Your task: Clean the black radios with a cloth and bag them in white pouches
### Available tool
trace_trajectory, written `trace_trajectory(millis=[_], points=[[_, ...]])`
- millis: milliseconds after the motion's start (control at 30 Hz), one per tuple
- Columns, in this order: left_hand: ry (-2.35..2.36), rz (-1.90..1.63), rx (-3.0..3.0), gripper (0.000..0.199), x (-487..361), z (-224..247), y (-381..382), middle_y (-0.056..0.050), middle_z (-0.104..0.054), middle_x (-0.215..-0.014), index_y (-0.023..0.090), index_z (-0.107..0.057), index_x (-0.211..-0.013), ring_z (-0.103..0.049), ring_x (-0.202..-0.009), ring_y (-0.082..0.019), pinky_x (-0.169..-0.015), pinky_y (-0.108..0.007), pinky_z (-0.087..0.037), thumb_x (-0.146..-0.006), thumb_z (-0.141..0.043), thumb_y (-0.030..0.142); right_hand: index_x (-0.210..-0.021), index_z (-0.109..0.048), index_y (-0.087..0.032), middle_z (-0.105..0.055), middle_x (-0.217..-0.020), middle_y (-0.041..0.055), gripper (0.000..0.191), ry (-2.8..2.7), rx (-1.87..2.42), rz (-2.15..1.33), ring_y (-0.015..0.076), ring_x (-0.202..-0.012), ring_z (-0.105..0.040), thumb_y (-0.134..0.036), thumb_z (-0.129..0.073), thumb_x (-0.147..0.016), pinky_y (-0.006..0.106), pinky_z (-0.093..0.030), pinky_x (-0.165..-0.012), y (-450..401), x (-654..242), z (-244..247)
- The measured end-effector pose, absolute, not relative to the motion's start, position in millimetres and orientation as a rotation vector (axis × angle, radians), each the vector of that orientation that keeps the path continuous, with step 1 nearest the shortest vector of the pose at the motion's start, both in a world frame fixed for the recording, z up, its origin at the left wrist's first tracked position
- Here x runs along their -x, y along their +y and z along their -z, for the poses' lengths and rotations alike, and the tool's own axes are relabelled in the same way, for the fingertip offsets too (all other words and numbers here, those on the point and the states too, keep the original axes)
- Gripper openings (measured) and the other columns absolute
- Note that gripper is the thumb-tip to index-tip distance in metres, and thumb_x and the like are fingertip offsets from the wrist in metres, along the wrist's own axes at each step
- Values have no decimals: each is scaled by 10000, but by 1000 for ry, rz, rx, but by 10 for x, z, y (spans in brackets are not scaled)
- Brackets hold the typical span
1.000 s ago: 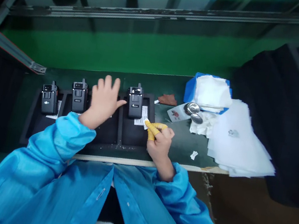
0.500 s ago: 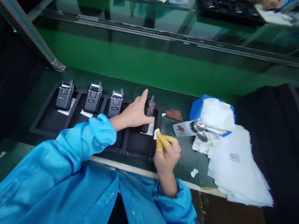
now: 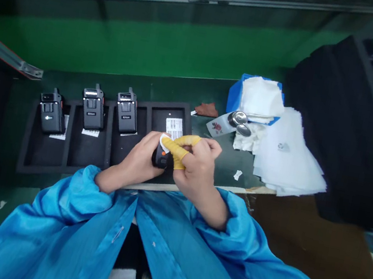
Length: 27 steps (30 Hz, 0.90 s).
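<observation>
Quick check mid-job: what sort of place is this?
Likely an electronics factory or workshop: three matching handheld devices rest on a divided black tray, with a blue work coat and yellow finger covers being worn.

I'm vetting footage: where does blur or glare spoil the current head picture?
Head view: lettering smeared on the leftmost handset, though the third handset from left reads Riton; head view: print on the rightmost label in the tray too soft to read; head view: bright glints on shiny metal pieces.
</observation>
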<state>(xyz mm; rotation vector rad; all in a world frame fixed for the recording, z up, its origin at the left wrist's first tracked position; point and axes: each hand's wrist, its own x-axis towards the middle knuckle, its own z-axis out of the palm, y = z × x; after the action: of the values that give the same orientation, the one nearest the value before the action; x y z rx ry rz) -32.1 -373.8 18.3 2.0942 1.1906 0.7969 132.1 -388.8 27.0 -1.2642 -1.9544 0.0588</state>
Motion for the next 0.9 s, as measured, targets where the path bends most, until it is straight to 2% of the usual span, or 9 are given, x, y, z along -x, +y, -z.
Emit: trace_trajectory(millis=[167, 300, 467, 600, 767, 900], points=[[1182, -774, -2112, 569, 312, -187, -3748, -79, -611, -1181, 216, -472, -1189, -598, -1117, -241, -934, -414, -511, -672, -684, 110, -929, -730, -353, -632, -846, -18, 396, -2117, 1273, 133, 148, -826, -477, -94, -476, -771, 427, -237, -906, -3986, -1322, -306], [1175, -772, -2116, 560, 288, -212, -3764, -81, -604, -1174, 204, -483, -1173, -606, -1089, -232, -910, -389, -519, -664, -688, 95, -819, -724, -329, -603, -761, -24, 373, -2089, 1229, 188, 137, -789, -468, -66, -470, -745, 413, -242, -906, -4006, -1375, -340], [1206, -734, -2100, 577, 277, -246, -3752, -62, -600, -1157, 216, -486, -1150, -597, -1090, -233, -936, -391, -505, -626, -664, 51, -960, -714, -357, -615, -855, -19, 442, -1931, 1299, 44, 146, -793, -490, -52, -482, -740, 434, -245, -875, -3965, -1503, -300], [1204, -720, -2100, 540, 285, -256, -3740, -61, -599, -1150, 218, -491, -1140, -599, -1081, -227, -919, -385, -511, -650, -663, 72, -969, -713, -347, -622, -898, -20, 405, -1931, 1248, -34, 151, -818, -504, -68, -495, -772, 428, -228, -888, -3937, -1478, -281], [1203, -737, -2101, 546, 283, -246, -3737, -65, -598, -1143, 214, -490, -1153, -605, -1057, -221, -902, -383, -515, -655, -680, 98, -929, -719, -365, -648, -856, -52, 392, -2059, 1222, 27, 134, -823, -508, -86, -473, -809, 404, -216, -914, -3944, -1379, -297], [1183, -733, -2109, 534, 280, -255, -3741, -62, -600, -1131, 211, -492, -1147, -602, -1055, -222, -900, -378, -513, -657, -662, 87, -1048, -692, -394, -638, -830, -45, 495, -2066, 1194, 3, 131, -798, -503, -55, -473, -762, 403, -233, -913, -3964, -1438, -301]])
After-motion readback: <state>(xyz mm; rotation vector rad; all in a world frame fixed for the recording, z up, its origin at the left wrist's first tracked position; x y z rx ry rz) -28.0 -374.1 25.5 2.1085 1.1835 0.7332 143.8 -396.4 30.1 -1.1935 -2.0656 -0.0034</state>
